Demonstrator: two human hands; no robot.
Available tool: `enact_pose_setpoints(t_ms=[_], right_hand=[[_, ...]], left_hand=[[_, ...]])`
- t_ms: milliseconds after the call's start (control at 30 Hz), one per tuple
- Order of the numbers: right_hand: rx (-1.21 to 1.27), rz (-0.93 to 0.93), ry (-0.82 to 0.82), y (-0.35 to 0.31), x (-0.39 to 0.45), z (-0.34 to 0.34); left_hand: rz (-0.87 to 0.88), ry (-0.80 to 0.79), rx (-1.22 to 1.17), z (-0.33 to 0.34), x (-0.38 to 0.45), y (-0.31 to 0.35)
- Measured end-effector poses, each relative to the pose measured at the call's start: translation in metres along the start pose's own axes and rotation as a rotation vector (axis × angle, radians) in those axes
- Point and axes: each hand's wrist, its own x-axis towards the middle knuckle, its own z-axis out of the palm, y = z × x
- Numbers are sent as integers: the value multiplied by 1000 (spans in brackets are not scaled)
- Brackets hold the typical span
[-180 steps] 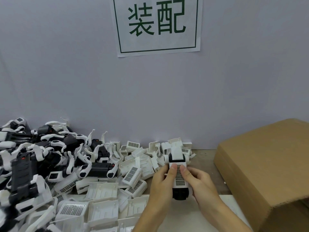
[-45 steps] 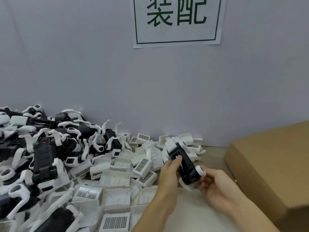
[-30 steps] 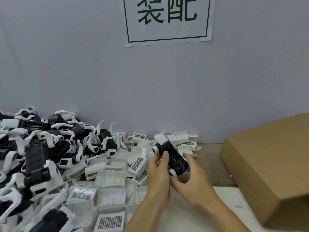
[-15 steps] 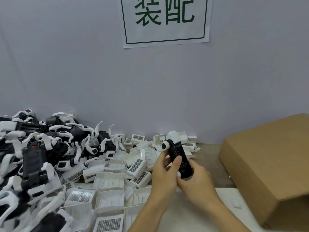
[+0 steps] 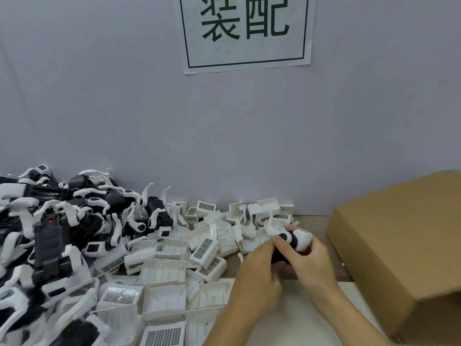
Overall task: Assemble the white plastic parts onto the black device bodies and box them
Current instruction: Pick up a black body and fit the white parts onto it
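Observation:
Both hands hold one black device body with white parts low over the table, right of the parts heap. My left hand curls round its near end, which is mostly hidden. My right hand wraps the body from the right, thumb across the black middle; the white cap end pokes out toward the wall. A spread of loose white plastic covers lies left of my hands. Further left is a pile of black device bodies with white clips.
A brown cardboard box stands at the right, close to my right hand. A grey wall with a paper sign closes off the back. White sheet covers the table under my forearms.
The device has been turned in my hands and shifted right and down; its white cap now points toward the wall on the right, and both hands close more tightly round it.

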Motion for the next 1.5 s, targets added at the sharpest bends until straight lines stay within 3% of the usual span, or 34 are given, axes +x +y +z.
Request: enact_pose_setpoints(t_ms=[400, 533, 600, 667, 767, 833, 933, 1200, 1300, 1500], right_hand=[[-30, -6, 176, -5, -1, 4], [39, -72, -14, -9, -7, 5], [89, -11, -103, -6, -8, 6], [87, 38, -70, -1, -5, 6], [25, 97, -8, -1, -1, 5], [5, 140, -9, -1, -1, 6], [-5, 187, -64, -1, -4, 7], [150, 257, -353, -16, -16, 10], [81, 264, -454, -19, -20, 11], [-13, 246, -404, -11, -21, 20]], left_hand=[[49, -22, 42, -5, -3, 5], [15, 101, 10, -4, -2, 6], [-156, 246, -224, -7, 2, 10], [-390, 374, -643, -13, 5, 14], [-604, 306, -1152, -22, 8, 12], [-607, 261, -1141, -25, 8, 13], [-657, 338, -1052, -21, 10, 14], [-660, 368, -1191, -26, 11, 17], [-652, 379, -1222, -25, 9, 16], [-672, 215, -1192, -22, 7, 15]])
